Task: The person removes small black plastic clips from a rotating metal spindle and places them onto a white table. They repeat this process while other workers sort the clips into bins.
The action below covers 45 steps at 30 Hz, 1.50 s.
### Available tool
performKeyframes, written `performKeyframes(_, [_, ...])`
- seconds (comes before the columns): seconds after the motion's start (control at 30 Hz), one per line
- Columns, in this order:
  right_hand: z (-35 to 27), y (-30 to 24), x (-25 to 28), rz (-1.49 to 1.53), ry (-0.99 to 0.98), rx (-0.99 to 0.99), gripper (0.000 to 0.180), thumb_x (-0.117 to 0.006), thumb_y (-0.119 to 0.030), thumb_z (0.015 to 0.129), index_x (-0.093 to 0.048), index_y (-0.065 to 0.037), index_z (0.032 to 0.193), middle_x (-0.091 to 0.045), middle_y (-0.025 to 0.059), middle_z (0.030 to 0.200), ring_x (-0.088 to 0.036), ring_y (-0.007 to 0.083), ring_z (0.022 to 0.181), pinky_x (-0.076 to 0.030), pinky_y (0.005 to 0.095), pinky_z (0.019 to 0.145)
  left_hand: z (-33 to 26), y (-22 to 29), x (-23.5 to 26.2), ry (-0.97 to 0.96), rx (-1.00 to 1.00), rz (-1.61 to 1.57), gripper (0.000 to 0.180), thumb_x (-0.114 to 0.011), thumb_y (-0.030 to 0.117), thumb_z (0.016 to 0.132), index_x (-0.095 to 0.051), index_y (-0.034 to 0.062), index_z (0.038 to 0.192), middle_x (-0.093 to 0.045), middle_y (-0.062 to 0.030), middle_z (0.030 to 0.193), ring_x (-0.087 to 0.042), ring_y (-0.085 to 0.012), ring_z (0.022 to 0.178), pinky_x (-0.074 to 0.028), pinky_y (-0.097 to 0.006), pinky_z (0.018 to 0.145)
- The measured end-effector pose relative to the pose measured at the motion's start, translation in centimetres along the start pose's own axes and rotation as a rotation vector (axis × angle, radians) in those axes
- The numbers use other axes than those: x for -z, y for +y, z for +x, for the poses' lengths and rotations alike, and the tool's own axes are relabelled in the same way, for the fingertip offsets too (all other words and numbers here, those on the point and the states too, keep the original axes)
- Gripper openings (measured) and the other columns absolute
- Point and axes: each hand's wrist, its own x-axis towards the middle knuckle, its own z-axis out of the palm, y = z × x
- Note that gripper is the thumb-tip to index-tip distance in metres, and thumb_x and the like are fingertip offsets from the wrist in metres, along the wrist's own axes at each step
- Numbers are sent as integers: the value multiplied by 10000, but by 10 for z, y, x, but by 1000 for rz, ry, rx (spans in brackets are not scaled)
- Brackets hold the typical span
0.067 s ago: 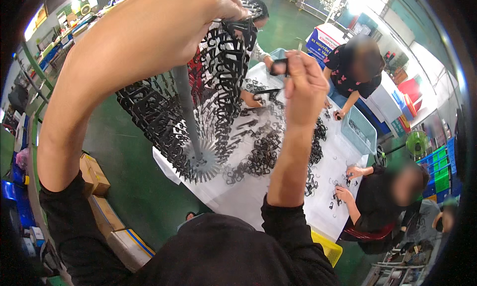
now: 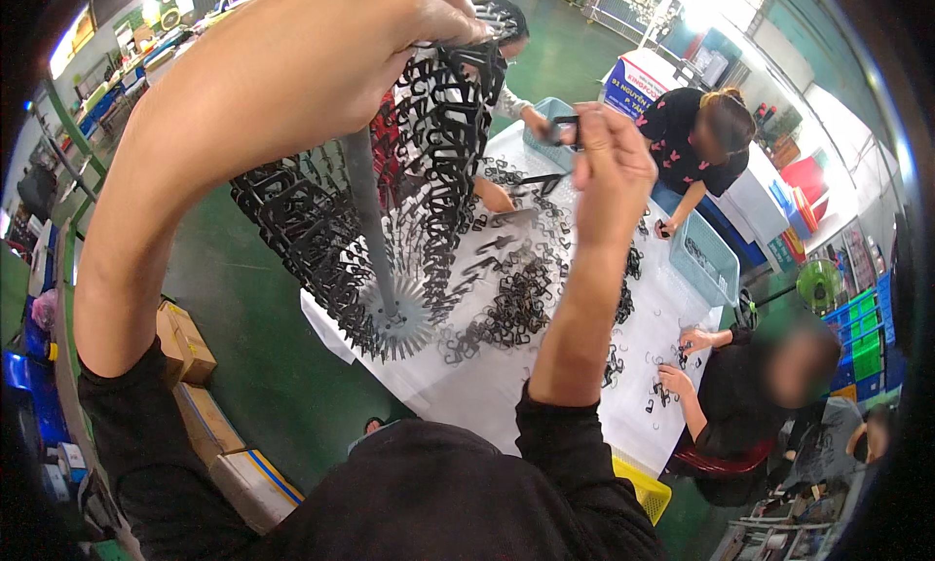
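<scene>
A tall round rack (image 2: 373, 201) with a grey central pole and spiked discs stands in front of me. Rows of small black hook-shaped pieces (image 2: 443, 103) hang all over it. At the rack's top, my left hand (image 2: 443, 11) is closed on its upper part, the fingertips partly hidden. My right hand (image 2: 614, 162) is raised over the table, pinching one black hook-shaped piece (image 2: 566, 130) between thumb and fingers, apart from the rack. Below it, loose black pieces (image 2: 521, 293) lie heaped on the white-covered table (image 2: 467, 391).
Co-workers sit or stand around the table's far and right sides, their hands among loose pieces. A pale blue basket (image 2: 706, 269) stands at the right edge, another bin (image 2: 550, 123) at the far edge. A yellow basket (image 2: 643, 488) is near me; cardboard boxes (image 2: 209, 415) are at left.
My right hand has shifted a little to the right, carrying the black piece farther from the rack. My left hand stays at the rack's top.
</scene>
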Motion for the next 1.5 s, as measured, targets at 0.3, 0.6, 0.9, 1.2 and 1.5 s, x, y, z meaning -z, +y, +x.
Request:
performKeyframes(0.3, [22,36,53,-1190,-18,82,265,-670,-230,888,-642,-71,1098,-689,72,879,-632,212,753,-483,322,672,-16,-11,8,-81,-10,-178,440,-576,-58,783,-561,1,1220,-600,-183,1248,-573,-370,1152,-457,-435,988])
performKeyframes(0.6, [-33,-39,-74,-753,71,601,204,-697,-205,852,-676,-96,1023,-664,56,843,-641,202,620,-492,313,571,1,2,9,-106,17,-74,439,-660,93,802,-604,-5,1226,-617,-204,1218,-578,-373,1135,-453,-432,980])
performKeyframes(0.9, [-29,-39,-81,22,-79,92,115,-662,-127,903,-718,-32,937,-678,57,712,-490,64,452,-375,209,429,4,1,3,-100,33,-47,396,-564,-77,779,-633,-22,1165,-627,-203,1191,-599,-384,1085,-481,-420,945])
performKeyframes(1.2, [14,1,57,-267,-39,-142,178,-681,-196,901,-708,-26,944,-666,31,740,-448,28,496,-344,173,472,-14,-11,4,-28,-6,-157,423,-565,-82,795,-625,44,1194,-613,-179,1234,-576,-376,1147,-469,-428,976])
performKeyframes(1.5, [-12,-1,25,-931,48,189,299,-721,-251,839,-658,-85,1081,-683,66,937,-692,193,728,-514,322,710,-11,-3,15,-103,14,-161,498,-645,51,791,-525,-7,1271,-593,-198,1244,-568,-369,1158,-451,-438,992])
